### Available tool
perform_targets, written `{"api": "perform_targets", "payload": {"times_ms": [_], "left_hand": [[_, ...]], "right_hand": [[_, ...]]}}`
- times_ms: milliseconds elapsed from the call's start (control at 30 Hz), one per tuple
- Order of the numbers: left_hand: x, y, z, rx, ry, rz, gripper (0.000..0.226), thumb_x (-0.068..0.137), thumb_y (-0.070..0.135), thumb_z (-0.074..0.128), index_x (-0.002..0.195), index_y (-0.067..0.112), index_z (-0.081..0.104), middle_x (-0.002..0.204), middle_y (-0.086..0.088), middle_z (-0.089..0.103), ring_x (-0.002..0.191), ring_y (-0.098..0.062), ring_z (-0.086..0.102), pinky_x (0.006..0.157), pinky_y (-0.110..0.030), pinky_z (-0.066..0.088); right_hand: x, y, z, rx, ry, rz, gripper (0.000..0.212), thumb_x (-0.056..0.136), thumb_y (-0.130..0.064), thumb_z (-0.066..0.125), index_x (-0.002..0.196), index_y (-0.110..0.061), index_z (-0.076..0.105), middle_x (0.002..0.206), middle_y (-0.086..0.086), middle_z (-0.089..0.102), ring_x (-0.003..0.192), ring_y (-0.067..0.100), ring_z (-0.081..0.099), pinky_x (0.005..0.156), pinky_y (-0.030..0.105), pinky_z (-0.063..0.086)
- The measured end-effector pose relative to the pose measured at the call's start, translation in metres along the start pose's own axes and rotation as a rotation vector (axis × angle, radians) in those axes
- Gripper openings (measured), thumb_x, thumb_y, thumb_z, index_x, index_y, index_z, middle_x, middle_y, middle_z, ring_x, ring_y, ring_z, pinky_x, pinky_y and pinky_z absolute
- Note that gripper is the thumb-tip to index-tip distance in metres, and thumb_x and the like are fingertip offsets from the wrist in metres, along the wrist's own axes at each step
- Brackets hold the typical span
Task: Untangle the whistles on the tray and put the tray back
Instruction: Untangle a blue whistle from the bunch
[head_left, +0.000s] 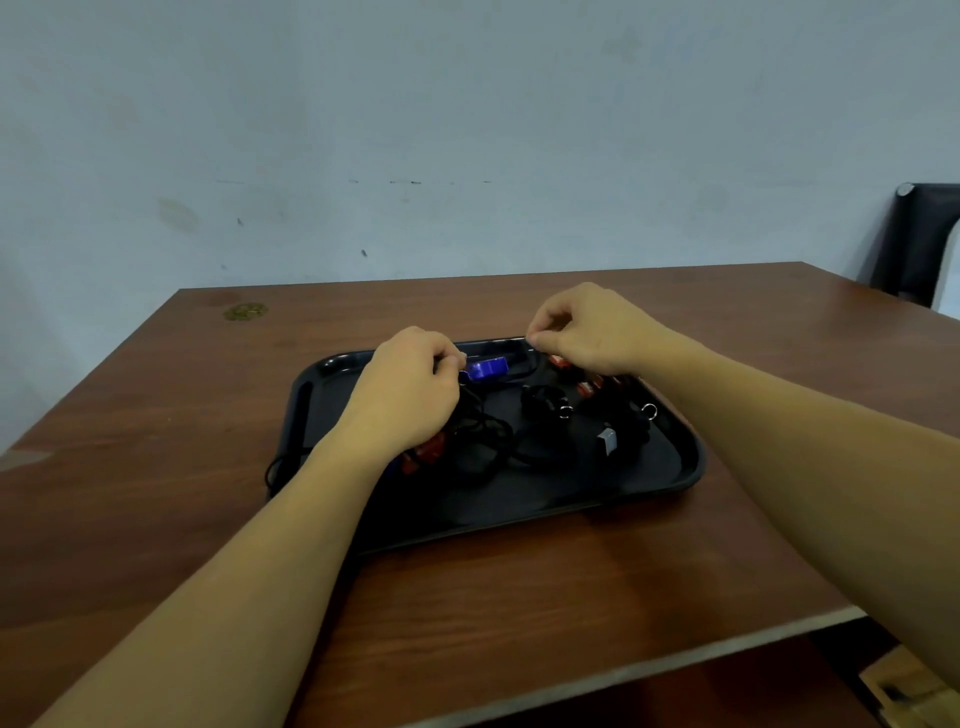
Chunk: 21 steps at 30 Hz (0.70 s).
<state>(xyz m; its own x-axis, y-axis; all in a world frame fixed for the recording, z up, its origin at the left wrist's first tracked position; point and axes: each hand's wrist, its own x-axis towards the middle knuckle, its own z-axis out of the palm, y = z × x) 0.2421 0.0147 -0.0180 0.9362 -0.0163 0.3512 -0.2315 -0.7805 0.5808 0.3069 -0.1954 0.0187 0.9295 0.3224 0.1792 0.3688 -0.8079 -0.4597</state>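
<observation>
While my left hand (402, 392) is pinching the blue whistle (487, 369) near the tray's (670, 470) far edge, my right hand (576, 332) is pinching its black cord (524, 370).

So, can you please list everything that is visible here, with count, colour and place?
tray: one, black, on the table, centre
blue whistle: one, far part of the tray, between the hands
red whistles: several, count unclear; some far right under the right hand, some by the left wrist
grey piece: one, right part of the tray
cords: black, tangled, mid tray; one loop hangs over the left rim
rings: two seen, silver, right part
table: one, brown wood
wall: pale grey-blue, behind
dark object: one, far right edge
left hand: pinches at the blue whistle's end
right hand: fingers pinched above the far rim; what it holds is unclear
</observation>
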Motion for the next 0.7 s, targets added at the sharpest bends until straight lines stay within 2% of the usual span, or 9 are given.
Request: {"api": "perform_targets", "payload": {"times_ms": [67, 167, 233, 333, 433, 500, 600, 633, 700], "left_hand": [[0.002, -0.002, -0.002, -0.020, 0.034, -0.040, 0.027, 0.101, 0.013, 0.044, 0.100, 0.016, 0.071, 0.114, 0.002, 0.065, 0.076, -0.012, 0.059, 0.061, -0.024, 0.042], [0.005, -0.005, -0.003, -0.048, 0.062, -0.083, 0.029, 0.102, 0.011, 0.042, 0.109, 0.018, 0.070, 0.119, 0.000, 0.061, 0.072, -0.007, 0.057, 0.056, -0.015, 0.036], [0.006, -0.008, -0.003, -0.056, 0.064, -0.089, 0.030, 0.101, 0.010, 0.042, 0.110, 0.019, 0.069, 0.121, -0.001, 0.062, 0.072, -0.006, 0.056, 0.057, -0.015, 0.036], [0.005, -0.008, -0.002, -0.043, 0.066, -0.083, 0.029, 0.100, 0.010, 0.043, 0.108, 0.019, 0.070, 0.123, -0.002, 0.061, 0.074, -0.004, 0.054, 0.059, -0.013, 0.035], [0.003, -0.007, -0.003, -0.028, 0.059, -0.075, 0.028, 0.101, 0.011, 0.043, 0.110, 0.018, 0.069, 0.125, 0.000, 0.058, 0.075, -0.003, 0.051, 0.061, -0.012, 0.034], [0.001, -0.005, -0.003, -0.024, 0.066, -0.063, 0.025, 0.101, 0.015, 0.046, 0.113, 0.018, 0.068, 0.126, 0.001, 0.058, 0.085, -0.005, 0.051, 0.073, -0.017, 0.037], [-0.003, 0.002, -0.006, -0.079, 0.101, 0.008, 0.020, 0.099, 0.028, 0.055, 0.116, 0.021, 0.064, 0.120, 0.006, 0.058, 0.100, -0.006, 0.051, 0.084, -0.021, 0.036], [-0.004, 0.005, -0.008, -0.106, 0.111, 0.047, 0.021, 0.097, 0.032, 0.058, 0.116, 0.023, 0.064, 0.116, 0.008, 0.059, 0.102, -0.006, 0.053, 0.084, -0.021, 0.037], [-0.007, 0.011, -0.012, -0.161, 0.148, 0.108, 0.021, 0.092, 0.039, 0.065, 0.111, 0.028, 0.066, 0.107, 0.009, 0.061, 0.097, -0.006, 0.056, 0.083, -0.023, 0.042]], "right_hand": [[0.005, -0.008, 0.008, -0.031, -0.019, -0.031, 0.014, 0.093, -0.022, 0.064, 0.088, -0.033, 0.070, 0.092, -0.016, 0.070, 0.090, 0.008, 0.066, 0.083, 0.026, 0.047], [0.014, -0.017, 0.023, -0.166, -0.067, -0.095, 0.017, 0.095, -0.024, 0.063, 0.108, -0.030, 0.072, 0.116, -0.008, 0.071, 0.110, 0.015, 0.064, 0.094, 0.031, 0.049], [0.018, -0.022, 0.032, -0.244, -0.119, -0.115, 0.026, 0.096, -0.028, 0.062, 0.121, -0.029, 0.068, 0.125, -0.006, 0.069, 0.115, 0.019, 0.062, 0.096, 0.033, 0.049], [0.021, -0.025, 0.042, -0.333, -0.208, -0.126, 0.034, 0.097, -0.033, 0.062, 0.130, -0.027, 0.063, 0.128, -0.001, 0.065, 0.114, 0.024, 0.060, 0.092, 0.034, 0.048], [0.020, -0.023, 0.043, -0.335, -0.148, -0.166, 0.031, 0.093, -0.040, 0.066, 0.121, -0.027, 0.065, 0.123, -0.002, 0.066, 0.110, 0.021, 0.048, 0.092, 0.039, 0.046], [0.015, -0.023, 0.037, -0.298, -0.062, -0.190, 0.029, 0.089, -0.046, 0.070, 0.112, -0.028, 0.063, 0.116, -0.004, 0.064, 0.107, 0.018, 0.038, 0.091, 0.042, 0.046], [0.005, -0.031, 0.023, -0.187, 0.032, -0.270, 0.023, 0.086, -0.041, 0.072, 0.104, -0.031, 0.061, 0.098, -0.011, 0.067, 0.103, 0.016, 0.050, 0.080, 0.034, 0.045], [0.002, -0.036, 0.018, -0.152, 0.051, -0.303, 0.020, 0.084, -0.038, 0.072, 0.102, -0.032, 0.063, 0.091, -0.014, 0.066, 0.095, 0.013, 0.056, 0.076, 0.032, 0.046], [-0.005, -0.047, 0.007, -0.123, 0.098, -0.368, 0.016, 0.082, -0.034, 0.072, 0.097, -0.034, 0.065, 0.080, -0.018, 0.063, 0.084, 0.009, 0.058, 0.072, 0.032, 0.048]]}}
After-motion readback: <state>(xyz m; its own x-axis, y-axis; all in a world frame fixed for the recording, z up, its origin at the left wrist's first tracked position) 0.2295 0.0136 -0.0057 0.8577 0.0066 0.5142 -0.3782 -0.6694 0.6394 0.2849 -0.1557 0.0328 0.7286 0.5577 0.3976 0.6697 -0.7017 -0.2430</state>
